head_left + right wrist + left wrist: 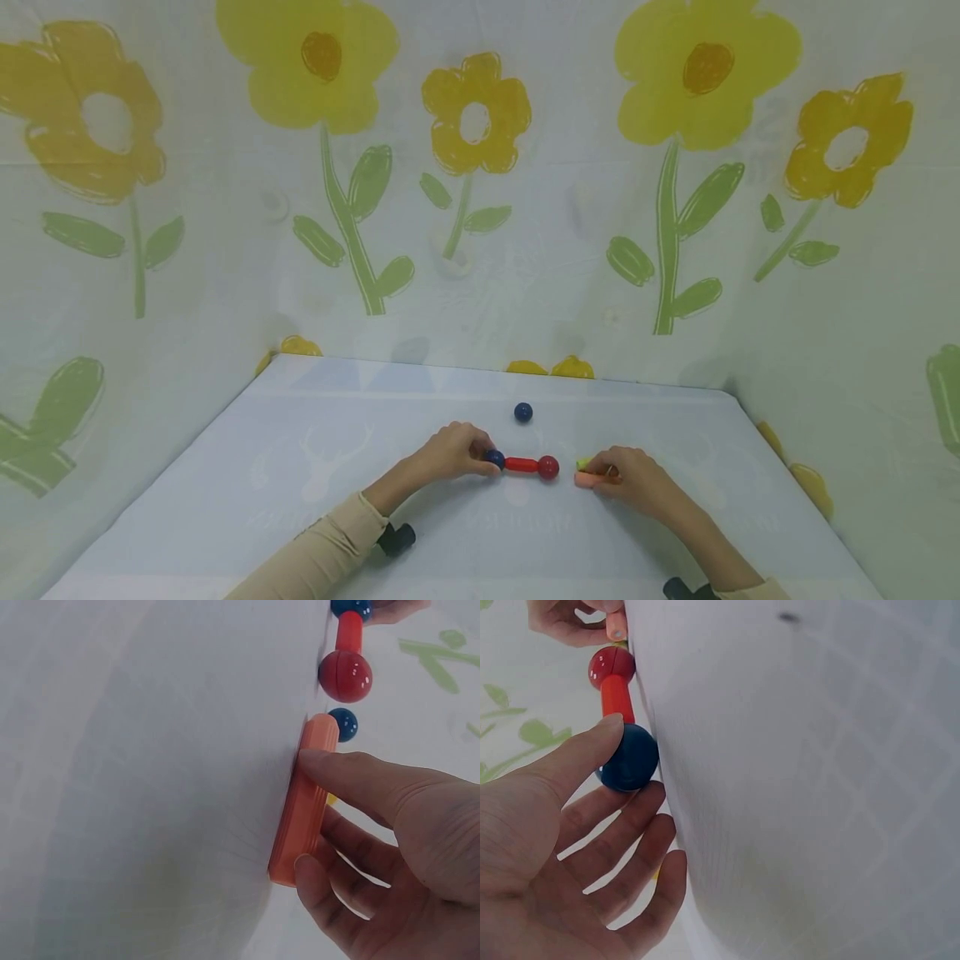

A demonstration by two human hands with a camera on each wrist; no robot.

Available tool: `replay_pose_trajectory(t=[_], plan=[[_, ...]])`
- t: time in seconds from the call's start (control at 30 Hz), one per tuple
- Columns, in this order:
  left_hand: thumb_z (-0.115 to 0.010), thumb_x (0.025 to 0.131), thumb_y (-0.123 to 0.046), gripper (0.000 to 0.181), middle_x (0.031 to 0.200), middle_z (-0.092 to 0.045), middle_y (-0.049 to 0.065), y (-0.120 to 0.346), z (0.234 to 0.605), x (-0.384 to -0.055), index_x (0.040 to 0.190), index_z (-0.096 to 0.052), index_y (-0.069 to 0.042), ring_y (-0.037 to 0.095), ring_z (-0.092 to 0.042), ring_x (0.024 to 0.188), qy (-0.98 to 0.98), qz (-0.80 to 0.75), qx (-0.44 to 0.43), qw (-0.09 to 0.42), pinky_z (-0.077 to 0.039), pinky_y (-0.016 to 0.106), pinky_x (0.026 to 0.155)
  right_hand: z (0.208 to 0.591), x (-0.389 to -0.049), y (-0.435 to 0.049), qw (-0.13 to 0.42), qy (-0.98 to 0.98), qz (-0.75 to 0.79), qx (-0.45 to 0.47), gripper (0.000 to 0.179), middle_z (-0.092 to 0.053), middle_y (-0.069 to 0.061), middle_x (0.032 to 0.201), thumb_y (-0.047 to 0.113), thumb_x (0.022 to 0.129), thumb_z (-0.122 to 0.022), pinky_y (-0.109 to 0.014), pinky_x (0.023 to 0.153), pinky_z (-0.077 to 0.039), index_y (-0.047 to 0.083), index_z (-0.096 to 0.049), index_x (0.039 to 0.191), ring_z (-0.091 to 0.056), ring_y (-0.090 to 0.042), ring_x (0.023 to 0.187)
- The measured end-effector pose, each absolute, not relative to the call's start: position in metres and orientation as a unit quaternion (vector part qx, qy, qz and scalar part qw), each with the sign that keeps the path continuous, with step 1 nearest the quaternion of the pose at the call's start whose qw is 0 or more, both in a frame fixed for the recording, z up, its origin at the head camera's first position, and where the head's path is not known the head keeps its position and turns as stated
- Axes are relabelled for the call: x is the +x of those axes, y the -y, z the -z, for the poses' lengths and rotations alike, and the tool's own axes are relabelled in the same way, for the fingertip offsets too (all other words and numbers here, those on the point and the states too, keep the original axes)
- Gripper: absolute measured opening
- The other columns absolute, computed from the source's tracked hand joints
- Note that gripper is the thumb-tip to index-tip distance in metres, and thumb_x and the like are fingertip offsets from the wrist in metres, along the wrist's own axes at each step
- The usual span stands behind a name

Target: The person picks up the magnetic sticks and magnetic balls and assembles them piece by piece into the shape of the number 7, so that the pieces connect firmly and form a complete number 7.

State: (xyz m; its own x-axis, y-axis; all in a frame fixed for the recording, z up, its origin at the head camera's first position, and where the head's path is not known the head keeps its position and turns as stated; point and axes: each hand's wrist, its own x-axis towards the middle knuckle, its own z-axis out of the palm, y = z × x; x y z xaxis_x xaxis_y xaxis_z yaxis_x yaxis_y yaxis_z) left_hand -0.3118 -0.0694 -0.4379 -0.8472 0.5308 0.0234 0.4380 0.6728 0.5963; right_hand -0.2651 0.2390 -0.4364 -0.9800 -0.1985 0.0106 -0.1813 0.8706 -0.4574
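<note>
My left hand (453, 454) pinches a dark blue ball (630, 759) between thumb and fingers. That ball sits at one end of a red rod (521, 464), and a red ball (548, 467) is at the rod's other end. To the right, my right hand (633, 479) grips an orange ridged rod (304, 806), its thumb lying along the side. A yellow-green rod (582, 463) shows just behind the orange one, mostly hidden by the fingers. A small gap separates the red ball from the orange rod's tip.
A second dark blue ball (523, 412) lies alone on the white-covered table (450, 392), beyond the hands. Flower-printed cloth (510, 292) rises behind the table and along both sides. Dark devices (397, 540) are worn at the wrists.
</note>
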Motion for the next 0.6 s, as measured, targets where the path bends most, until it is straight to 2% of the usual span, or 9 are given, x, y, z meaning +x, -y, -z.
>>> replay_pose_trajectory(t=[0.6], plan=[[-0.082,0.079,-0.030,0.032,0.076,-0.068,-0.008,0.0689,0.4365,-0.3106,0.104,-0.076,-0.012,0.007,-0.056,0.068,-0.913,-0.307,0.258,0.078,-0.048,0.018,0.064,0.4347,-0.2649,-0.2384,0.015,-0.971,0.218,-0.099,0.016,-0.067,0.010,0.082,0.023,0.079,-0.081,-0.021,0.068,-0.048,0.020,-0.076,0.095,-0.052,-0.010,0.074]])
